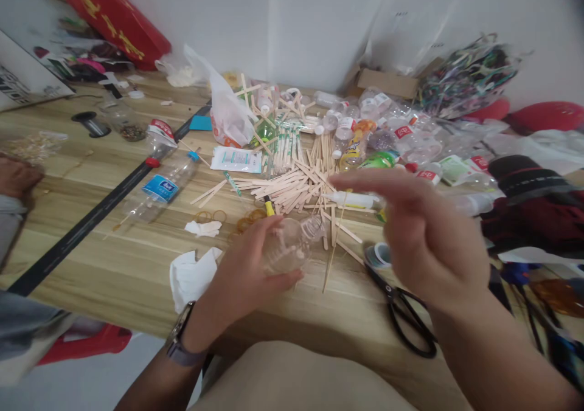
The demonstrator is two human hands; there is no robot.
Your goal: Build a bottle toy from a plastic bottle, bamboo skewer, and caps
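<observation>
The left hand (249, 268) clasps a clear, rounded plastic bottle (289, 244) on its right; the right hand (431, 234) has an unclear grip.

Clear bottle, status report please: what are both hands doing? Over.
Left hand: holding clear bottle. Right hand: raised, index finger outstretched. Close by: scissors, loose wooden sticks.
</observation>
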